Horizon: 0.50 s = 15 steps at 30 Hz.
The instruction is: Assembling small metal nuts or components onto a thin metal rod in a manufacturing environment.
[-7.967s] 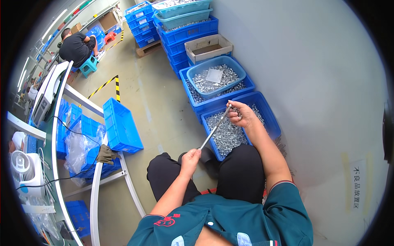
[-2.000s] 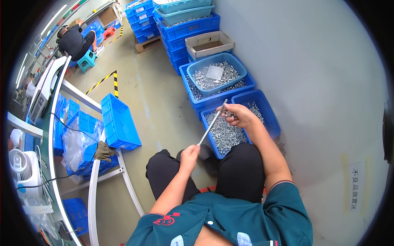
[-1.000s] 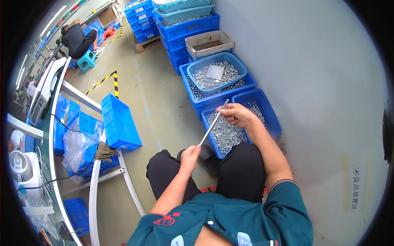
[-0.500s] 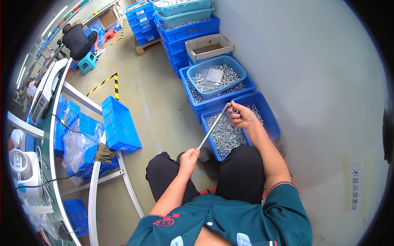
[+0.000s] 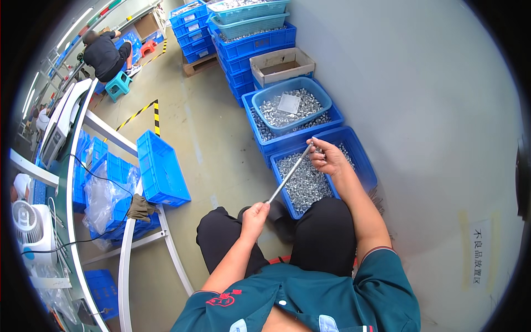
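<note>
A thin silvery metal rod [image 5: 289, 175] slants up and to the right between my hands. My left hand [image 5: 254, 220] is closed around its lower end, above my knees. At the upper end my right hand [image 5: 328, 159] pinches with thumb and forefinger, the other fingers curled in. Small metal pieces seem to lie in those curled fingers, too small to make out. Beneath the right hand stands a blue bin [image 5: 365, 157] of loose small metal fittings [image 5: 303, 188], partly covered by my hand and right knee.
Behind that bin, a light-blue basin [image 5: 259, 100] of similar parts sits in another blue crate [image 5: 268, 145]. Stacked blue crates [image 5: 238, 61] rise farther back along the wall. A blue crate [image 5: 160, 171] stands left beside a white-framed bench [image 5: 126, 265]. Another person [image 5: 105, 55] sits far left.
The rod's upper end and my right fingertips have shifted slightly right and down. My left hand keeps its grip, lowered a touch. The far person's arm has lifted.
</note>
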{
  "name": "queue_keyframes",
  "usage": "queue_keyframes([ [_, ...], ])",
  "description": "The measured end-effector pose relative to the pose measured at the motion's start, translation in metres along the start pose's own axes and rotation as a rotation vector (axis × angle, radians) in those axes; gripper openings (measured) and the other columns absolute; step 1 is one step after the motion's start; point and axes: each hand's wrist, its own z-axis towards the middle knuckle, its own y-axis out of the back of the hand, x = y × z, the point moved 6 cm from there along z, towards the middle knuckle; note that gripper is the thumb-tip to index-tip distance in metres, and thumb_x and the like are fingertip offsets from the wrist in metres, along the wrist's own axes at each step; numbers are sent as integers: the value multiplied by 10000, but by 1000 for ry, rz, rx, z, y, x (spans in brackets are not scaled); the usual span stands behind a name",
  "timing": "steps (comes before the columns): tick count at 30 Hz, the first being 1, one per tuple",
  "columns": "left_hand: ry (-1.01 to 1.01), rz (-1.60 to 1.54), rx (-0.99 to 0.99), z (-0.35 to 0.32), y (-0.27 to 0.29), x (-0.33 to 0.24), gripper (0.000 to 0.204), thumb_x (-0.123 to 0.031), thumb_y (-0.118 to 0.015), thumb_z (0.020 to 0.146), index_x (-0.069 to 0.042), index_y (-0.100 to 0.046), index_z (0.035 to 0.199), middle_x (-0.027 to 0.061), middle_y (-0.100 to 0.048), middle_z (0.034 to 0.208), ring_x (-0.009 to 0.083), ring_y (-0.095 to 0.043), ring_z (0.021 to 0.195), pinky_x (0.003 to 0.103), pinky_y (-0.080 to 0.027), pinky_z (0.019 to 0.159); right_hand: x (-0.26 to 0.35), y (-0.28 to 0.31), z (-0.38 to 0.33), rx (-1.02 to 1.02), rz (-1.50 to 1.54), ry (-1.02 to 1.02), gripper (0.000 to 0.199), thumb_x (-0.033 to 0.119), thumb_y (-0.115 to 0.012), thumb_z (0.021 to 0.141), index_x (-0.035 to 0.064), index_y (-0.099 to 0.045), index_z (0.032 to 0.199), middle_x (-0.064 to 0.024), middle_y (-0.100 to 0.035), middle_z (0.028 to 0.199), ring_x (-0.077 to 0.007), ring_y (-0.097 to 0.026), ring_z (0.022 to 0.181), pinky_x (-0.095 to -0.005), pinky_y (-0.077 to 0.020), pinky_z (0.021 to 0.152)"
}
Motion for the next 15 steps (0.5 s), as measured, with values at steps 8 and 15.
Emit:
queue_keyframes([
  [8,-34,16,-9,1,3,3,338,-229,-546,892,-47,-471,618,-61,-363,557,40,-315,538,226,-282,480,9,-16,-8,-114,-449,179,171,195,-619,837,38,-565,876,14,-473,657,-27,-352,465,-155,-232,374],
  [15,-9,-40,-1,0,0,0,337,-238,-543,892,-38,-480,629,-52,-366,560,50,-322,539,231,-298,490,10,-31,-9,-161,-541,200,190,202,-652,811,45,-554,849,19,-463,649,-28,-346,461,-177,-216,371],
])
